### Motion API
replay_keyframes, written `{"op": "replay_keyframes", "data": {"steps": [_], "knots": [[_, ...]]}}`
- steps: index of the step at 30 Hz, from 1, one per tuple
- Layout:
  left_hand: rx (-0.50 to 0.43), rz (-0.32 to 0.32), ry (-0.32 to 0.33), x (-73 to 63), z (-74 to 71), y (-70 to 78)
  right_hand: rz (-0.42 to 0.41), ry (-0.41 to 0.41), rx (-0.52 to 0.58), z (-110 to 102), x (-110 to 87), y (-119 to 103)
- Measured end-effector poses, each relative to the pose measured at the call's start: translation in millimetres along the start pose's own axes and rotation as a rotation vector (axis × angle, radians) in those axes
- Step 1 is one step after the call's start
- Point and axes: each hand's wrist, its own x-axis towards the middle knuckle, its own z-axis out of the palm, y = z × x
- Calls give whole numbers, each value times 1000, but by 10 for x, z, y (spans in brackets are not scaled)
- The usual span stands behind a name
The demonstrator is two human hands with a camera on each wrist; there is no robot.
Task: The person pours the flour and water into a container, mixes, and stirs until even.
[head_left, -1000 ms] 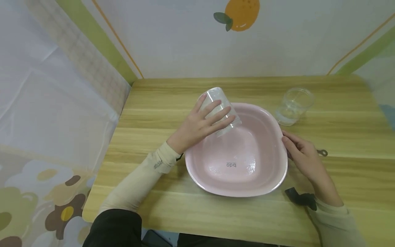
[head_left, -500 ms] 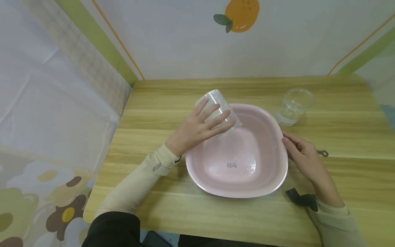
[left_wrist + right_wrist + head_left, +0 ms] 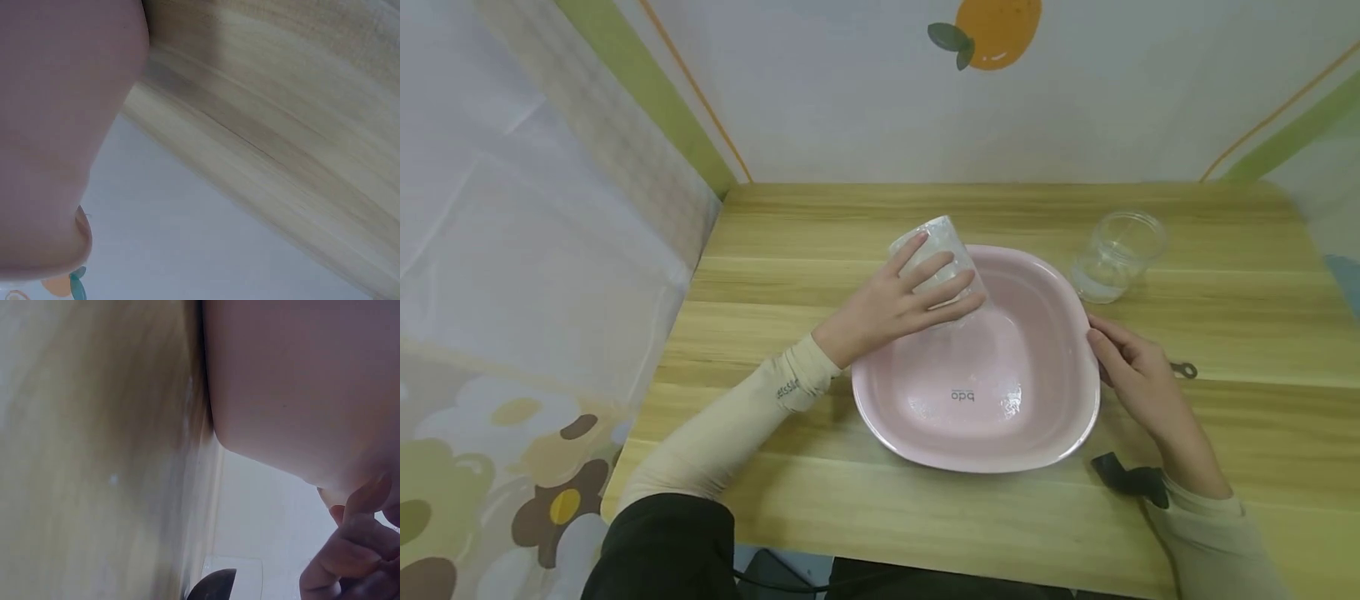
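In the head view my left hand (image 3: 906, 296) grips a clear plastic cup (image 3: 938, 243), fingers spread over its side and thumb hidden. The cup tilts well over, base up and back, mouth end down inside the pink basin (image 3: 962, 446). My right hand (image 3: 1138, 371) pinches the basin's right rim, thumb on top and fingers beneath. Its curled fingers (image 3: 347, 553) show below the rim in the right wrist view. In the left wrist view there is only the outer wall of the basin (image 3: 56, 112); hand and cup are out of that frame.
A second clear cup (image 3: 1116, 258) with some clear liquid at its bottom stands behind the basin's right side. The holed end of a dark handle (image 3: 1184, 370) sticks out past my right hand. The wooden table (image 3: 925, 517) ends at a printed wall sheet (image 3: 850, 100).
My left hand and the cup have shifted slightly right over the basin, and the cup tips a little more steeply. The right hand keeps its place on the rim.
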Motion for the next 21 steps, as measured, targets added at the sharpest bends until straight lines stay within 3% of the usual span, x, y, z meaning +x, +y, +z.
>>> {"op": "replay_keyframes", "data": {"steps": [8, 21], "knots": [[39, -19, 7, -18, -37, -31, 2, -7, 40, 4, -7, 16], [26, 10, 12, -70, -12, 9, 20, -14, -37, -3, -21, 12]]}}
